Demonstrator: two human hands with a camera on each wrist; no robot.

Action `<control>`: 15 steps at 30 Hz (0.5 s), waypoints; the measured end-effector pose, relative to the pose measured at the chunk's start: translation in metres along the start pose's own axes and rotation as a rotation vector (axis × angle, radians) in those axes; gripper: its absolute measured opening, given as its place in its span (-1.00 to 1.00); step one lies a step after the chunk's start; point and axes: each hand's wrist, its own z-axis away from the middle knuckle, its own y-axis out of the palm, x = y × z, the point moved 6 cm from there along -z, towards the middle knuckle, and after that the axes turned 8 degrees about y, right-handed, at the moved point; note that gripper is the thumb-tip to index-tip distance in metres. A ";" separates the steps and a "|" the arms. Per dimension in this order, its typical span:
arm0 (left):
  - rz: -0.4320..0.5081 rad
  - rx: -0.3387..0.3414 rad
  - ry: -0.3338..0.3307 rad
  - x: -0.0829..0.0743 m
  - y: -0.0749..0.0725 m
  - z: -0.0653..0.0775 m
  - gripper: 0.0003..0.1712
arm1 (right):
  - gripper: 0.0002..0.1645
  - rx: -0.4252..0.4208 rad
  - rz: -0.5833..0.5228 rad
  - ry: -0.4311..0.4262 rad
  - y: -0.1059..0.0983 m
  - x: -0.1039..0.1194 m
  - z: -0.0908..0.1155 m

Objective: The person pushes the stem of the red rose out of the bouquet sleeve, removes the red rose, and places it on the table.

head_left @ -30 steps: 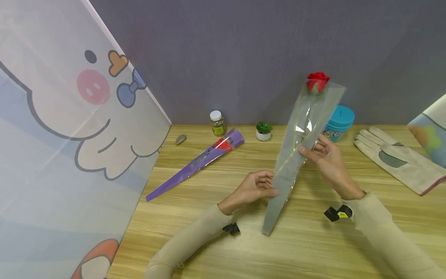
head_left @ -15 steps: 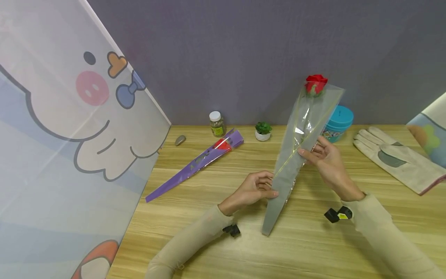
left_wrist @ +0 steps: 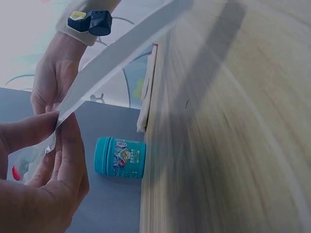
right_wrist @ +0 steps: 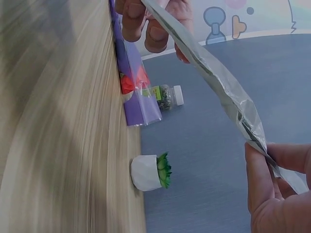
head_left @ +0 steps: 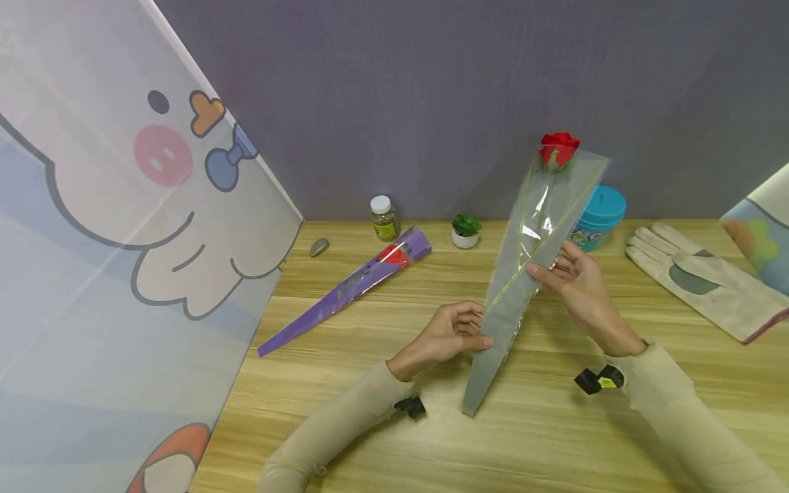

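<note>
Though illegible, tub label (left_wrist: 129, 158) behind wrapper (head_left: 507, 308)

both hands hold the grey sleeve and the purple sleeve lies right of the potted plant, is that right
No, the purple sleeve lies left of the potted plant, as the head view shows; the left hand and right hand do hold the grey sleeve.

Turquoise tub (head_left: 601, 213), glove (head_left: 730, 294) (pale) nearby
</note>
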 end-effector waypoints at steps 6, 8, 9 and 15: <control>0.021 -0.007 0.003 0.000 0.000 0.001 -0.46 | -0.32 0.031 -0.020 -0.014 0.002 0.001 0.001; 0.029 -0.007 0.009 0.000 0.000 0.001 -0.46 | -0.32 0.040 -0.024 -0.027 0.002 0.001 0.001; 0.027 -0.006 0.012 -0.001 0.000 0.001 -0.46 | -0.31 0.045 -0.028 -0.032 0.002 0.001 0.001; 0.006 -0.019 0.029 -0.002 0.000 0.001 -0.48 | -0.26 0.055 0.008 -0.022 0.002 -0.003 0.002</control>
